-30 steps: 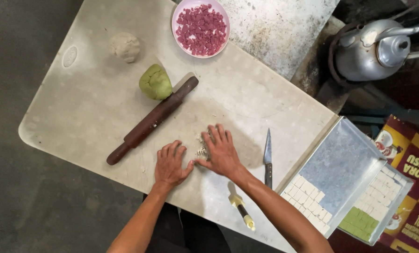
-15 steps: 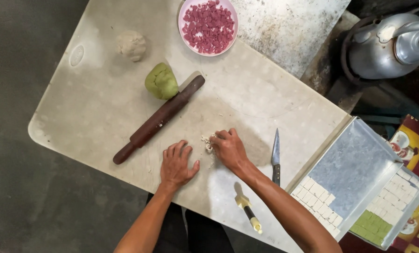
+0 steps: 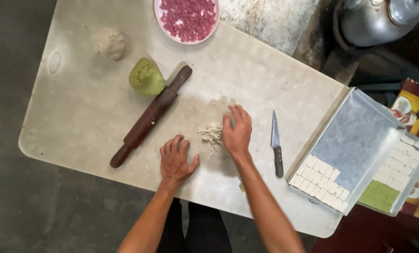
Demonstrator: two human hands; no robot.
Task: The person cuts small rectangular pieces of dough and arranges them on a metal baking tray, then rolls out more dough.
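Note:
A small heap of pale dough scraps (image 3: 210, 134) lies near the middle of the white table (image 3: 78, 112). My right hand (image 3: 236, 131) is cupped against the heap's right side, fingers together and touching the scraps. To the left of the heap and slightly nearer me, my left hand (image 3: 176, 159) rests flat on the table with its fingers spread and holds nothing. Right of my right hand lies a knife (image 3: 276, 144) with a dark handle.
A dark wooden rolling pin (image 3: 151, 116) lies diagonally beside a green dough lump (image 3: 146, 77). A pale dough ball (image 3: 109, 43) and a pink plate of purple pieces (image 3: 187, 18) sit farther back. Metal trays (image 3: 354, 136) with cut squares stand right, a kettle (image 3: 373, 18) behind.
My right hand has moved from pressing flat to cupping the scraps into a heap. My left hand has drawn slightly away from them. The view has shifted.

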